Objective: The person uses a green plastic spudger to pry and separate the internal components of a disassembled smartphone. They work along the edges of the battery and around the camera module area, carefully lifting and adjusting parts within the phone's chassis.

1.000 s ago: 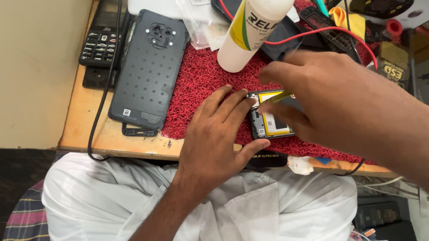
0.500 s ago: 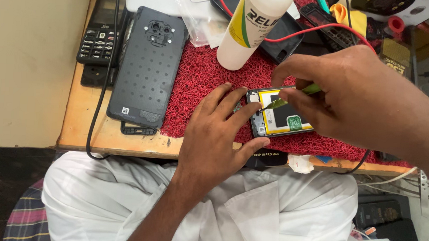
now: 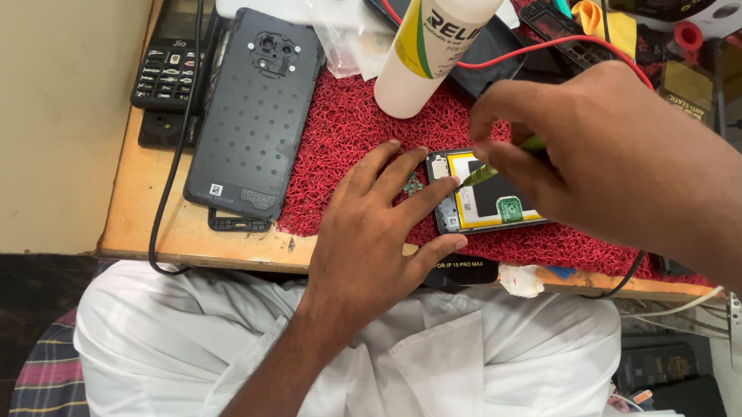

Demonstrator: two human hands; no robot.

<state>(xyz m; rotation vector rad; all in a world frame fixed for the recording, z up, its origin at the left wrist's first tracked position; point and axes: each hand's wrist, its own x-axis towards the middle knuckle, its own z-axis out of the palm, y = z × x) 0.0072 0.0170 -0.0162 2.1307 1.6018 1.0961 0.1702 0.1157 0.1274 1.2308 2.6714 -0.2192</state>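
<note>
Head view. Opened smartphone with its back removed, black and yellow battery exposed (image 3: 486, 198), lies flat on a red looped-fibre work mat (image 3: 350, 123) near the front edge of a wooden bench (image 3: 139, 196). Left hand (image 3: 370, 234) rests palm-down on the mat, fingers spread and extended, fingertips touching the phone's left end; it grips nothing. Right hand (image 3: 611, 153) hovers over the phone, thumb and fingers pinched closed on a thin green-handled tool (image 3: 500, 163) whose tip sits on the phone's upper left area, beside the battery. A small cluster of tiny screws (image 3: 412, 185) lies on the mat, just beside the left fingers. A dark grey perforated back cover (image 3: 253, 109) lies to the left, partly on the mat. A white plastic bottle (image 3: 430, 42) stands upright behind the phone. A black keypad phone (image 3: 167, 54) lies at the bench's far left. A red wire (image 3: 557, 45) runs behind the right hand.
</note>
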